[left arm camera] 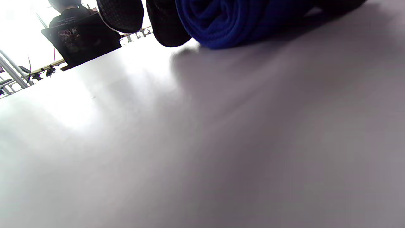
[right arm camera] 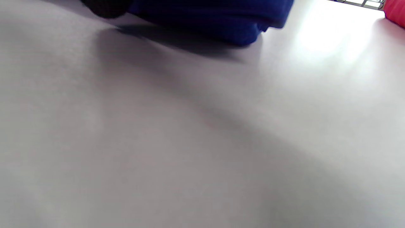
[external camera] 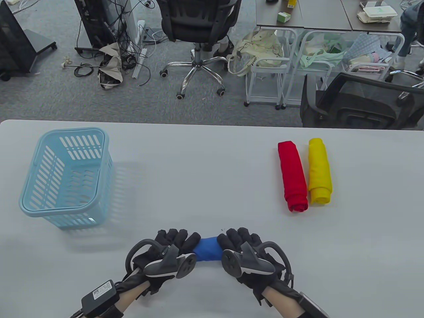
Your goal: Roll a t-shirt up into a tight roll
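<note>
- Both hands are curling over the ends of the blue t-shirt roll (external camera: 207, 252) near the tabletop's front edge: the left hand (external camera: 165, 253) is gripping its left end, the right hand (external camera: 246, 253) its right end, so only a short blue stretch is showing between them in the table view.
- Looking from below, the left wrist view is showing what the table view is hiding: the spiral layers at the roll's end (left arm camera: 221, 22), resting on the tabletop with dark gloved fingertips (left arm camera: 167, 28) beside it.
- Looking from the right wrist view, the roll's underside (right arm camera: 215, 19) is lying on the surface, and a bit of red cloth (right arm camera: 395, 12) is peeking in at the far corner.
- Two finished rolls, a red roll (external camera: 293, 176) and a yellow roll (external camera: 319, 171), are lying side by side and touching, well right of the hands.
- Standing far left is a light blue slotted basket (external camera: 33, 205).
- Stretching under everything is the pale grey tabletop (external camera: 205, 172); beyond it, grey carpet, office chairs, cables and white carts are filling the room.
</note>
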The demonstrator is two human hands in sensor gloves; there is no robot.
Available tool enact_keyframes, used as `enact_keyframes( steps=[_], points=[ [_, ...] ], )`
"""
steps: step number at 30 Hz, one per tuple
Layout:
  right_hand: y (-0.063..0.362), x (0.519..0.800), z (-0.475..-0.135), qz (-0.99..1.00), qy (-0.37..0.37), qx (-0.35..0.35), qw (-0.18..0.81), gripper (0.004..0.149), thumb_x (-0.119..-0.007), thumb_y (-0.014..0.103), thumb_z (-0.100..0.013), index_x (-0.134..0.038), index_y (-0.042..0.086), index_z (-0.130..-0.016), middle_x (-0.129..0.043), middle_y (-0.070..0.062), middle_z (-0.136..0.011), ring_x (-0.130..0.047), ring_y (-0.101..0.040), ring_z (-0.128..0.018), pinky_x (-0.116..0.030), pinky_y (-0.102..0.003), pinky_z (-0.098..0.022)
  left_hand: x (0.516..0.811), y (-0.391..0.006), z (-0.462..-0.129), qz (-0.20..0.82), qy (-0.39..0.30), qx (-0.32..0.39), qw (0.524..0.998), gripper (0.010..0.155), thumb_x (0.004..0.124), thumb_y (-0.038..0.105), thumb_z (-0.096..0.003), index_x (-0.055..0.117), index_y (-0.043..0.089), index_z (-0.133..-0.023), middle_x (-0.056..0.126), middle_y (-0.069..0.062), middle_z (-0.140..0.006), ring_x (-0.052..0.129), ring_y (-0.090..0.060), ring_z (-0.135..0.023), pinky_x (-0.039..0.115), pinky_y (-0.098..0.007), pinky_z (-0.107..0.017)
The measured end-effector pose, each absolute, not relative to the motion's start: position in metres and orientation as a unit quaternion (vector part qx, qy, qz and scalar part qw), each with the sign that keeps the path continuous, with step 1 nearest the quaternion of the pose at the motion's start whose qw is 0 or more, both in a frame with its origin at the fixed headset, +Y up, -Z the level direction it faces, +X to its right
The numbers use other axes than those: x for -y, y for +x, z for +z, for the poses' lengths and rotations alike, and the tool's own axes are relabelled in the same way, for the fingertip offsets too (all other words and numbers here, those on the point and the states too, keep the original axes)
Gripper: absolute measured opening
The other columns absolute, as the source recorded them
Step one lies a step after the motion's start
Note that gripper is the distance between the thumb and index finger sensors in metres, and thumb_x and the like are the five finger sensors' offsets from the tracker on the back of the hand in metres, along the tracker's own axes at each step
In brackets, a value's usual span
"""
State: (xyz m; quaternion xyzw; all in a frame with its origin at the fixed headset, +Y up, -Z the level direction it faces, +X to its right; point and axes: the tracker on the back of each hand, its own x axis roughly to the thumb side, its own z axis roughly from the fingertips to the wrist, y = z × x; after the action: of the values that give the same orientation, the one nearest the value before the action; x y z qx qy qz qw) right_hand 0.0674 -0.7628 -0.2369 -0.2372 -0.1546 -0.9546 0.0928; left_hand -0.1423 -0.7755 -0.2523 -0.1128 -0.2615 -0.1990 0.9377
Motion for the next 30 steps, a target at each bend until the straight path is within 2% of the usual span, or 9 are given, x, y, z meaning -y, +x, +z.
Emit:
enact_keyframes(
  steps=[4, 12, 14, 18, 23, 26, 28, 29, 30],
  points=[
    [0.066, 0.76, -0.235, -0.955, -0.238, 0.146, 0.095, 0.081, -0.062, 0.051, -0.06, -0.01, 0.025, -0.116, -0.03, -0.014, -0.121, -0.043, -0.044, -0.109, -0.045, -0.058, -0.075, 0.776, -0.148, -0.261, -0.164, -0.132, 0.251, 0.945, 0.079, 0.05, 0.062, -0.0476, 0.013, 0.033, -0.111, 0.046, -0.005, -0.117, 0.063, -0.029, -0.103, 0.058, -0.054, -0.079],
    [0.077, 0.759, -0.244, -0.961, -0.215, 0.148, 0.084, 0.079, -0.062, 0.053, -0.06, -0.013, 0.027, -0.116, -0.033, -0.011, -0.12, -0.047, -0.041, -0.108, -0.047, -0.056, -0.074, 0.766, -0.167, -0.273, -0.148, -0.117, 0.223, 0.956, 0.079, 0.052, 0.064, -0.0457, 0.022, 0.033, -0.112, 0.058, -0.002, -0.115, 0.074, -0.024, -0.1, 0.062, -0.052, -0.078],
    [0.086, 0.759, -0.249, -0.967, -0.19, 0.144, 0.09, 0.079, -0.062, 0.054, -0.059, -0.014, 0.026, -0.116, -0.035, -0.011, -0.12, -0.05, -0.04, -0.107, -0.049, -0.056, -0.073, 0.762, -0.18, -0.278, -0.147, -0.107, 0.196, 0.964, 0.072, 0.049, 0.056, -0.0502, 0.022, 0.031, -0.112, 0.056, -0.002, -0.117, 0.071, -0.026, -0.104, 0.062, -0.052, -0.078],
    [0.114, 0.754, -0.262, -0.982, -0.09, 0.123, 0.108, 0.081, -0.06, 0.059, -0.058, -0.024, 0.019, -0.117, -0.051, -0.014, -0.115, -0.067, -0.04, -0.097, -0.061, -0.051, -0.067, 0.756, -0.204, -0.283, -0.162, -0.074, 0.151, 0.972, 0.07, 0.047, 0.052, -0.0517, 0.02, 0.029, -0.112, 0.036, -0.007, -0.124, 0.043, -0.037, -0.114, 0.052, -0.057, -0.081],
    [0.138, 0.744, -0.267, -0.989, 0.002, 0.111, 0.102, 0.087, -0.042, 0.066, -0.055, -0.019, 0.009, -0.117, -0.058, -0.018, -0.11, -0.084, -0.033, -0.079, -0.072, -0.043, -0.057, 0.744, -0.217, -0.283, -0.125, -0.062, 0.131, 0.982, 0.07, 0.046, 0.052, -0.0517, 0.02, 0.029, -0.113, 0.031, -0.007, -0.125, 0.039, -0.037, -0.116, 0.049, -0.057, -0.082],
    [0.145, 0.725, -0.257, -0.994, 0.015, 0.068, 0.084, 0.083, -0.043, 0.064, -0.056, -0.022, 0.013, -0.118, -0.05, -0.021, -0.112, -0.076, -0.036, -0.087, -0.067, -0.047, -0.061, 0.741, -0.218, -0.282, -0.129, -0.051, 0.13, 0.982, 0.071, 0.046, 0.053, -0.0515, 0.019, 0.029, -0.113, 0.029, -0.007, -0.125, 0.037, -0.037, -0.116, 0.048, -0.056, -0.083],
    [0.14, 0.718, -0.248, -0.993, -0.064, 0.072, 0.063, 0.07, -0.056, 0.053, -0.059, -0.034, 0.022, -0.117, -0.035, -0.019, -0.118, -0.051, -0.046, -0.105, -0.052, -0.056, -0.071, 0.742, -0.218, -0.282, -0.129, -0.053, 0.131, 0.982, 0.071, 0.046, 0.053, -0.0514, 0.019, 0.029, -0.113, 0.029, -0.006, -0.125, 0.037, -0.036, -0.116, 0.047, -0.055, -0.083],
    [0.138, 0.719, -0.246, -0.993, -0.072, 0.075, 0.058, 0.065, -0.06, 0.048, -0.059, -0.039, 0.023, -0.116, -0.033, -0.015, -0.12, -0.044, -0.046, -0.108, -0.048, -0.058, -0.073, 0.741, -0.218, -0.282, -0.128, -0.054, 0.131, 0.982, 0.071, 0.046, 0.053, -0.0513, 0.019, 0.029, -0.113, 0.028, -0.007, -0.125, 0.036, -0.036, -0.116, 0.046, -0.055, -0.083],
    [0.133, 0.721, -0.243, -0.993, -0.075, 0.083, 0.048, 0.064, -0.061, 0.047, -0.059, -0.043, 0.022, -0.116, -0.037, -0.016, -0.12, -0.047, -0.046, -0.108, -0.051, -0.058, -0.072, 0.741, -0.218, -0.282, -0.127, -0.055, 0.131, 0.982, 0.071, 0.046, 0.054, -0.0512, 0.019, 0.029, -0.113, 0.028, -0.007, -0.125, 0.036, -0.037, -0.116, 0.047, -0.055, -0.083]
  ],
)
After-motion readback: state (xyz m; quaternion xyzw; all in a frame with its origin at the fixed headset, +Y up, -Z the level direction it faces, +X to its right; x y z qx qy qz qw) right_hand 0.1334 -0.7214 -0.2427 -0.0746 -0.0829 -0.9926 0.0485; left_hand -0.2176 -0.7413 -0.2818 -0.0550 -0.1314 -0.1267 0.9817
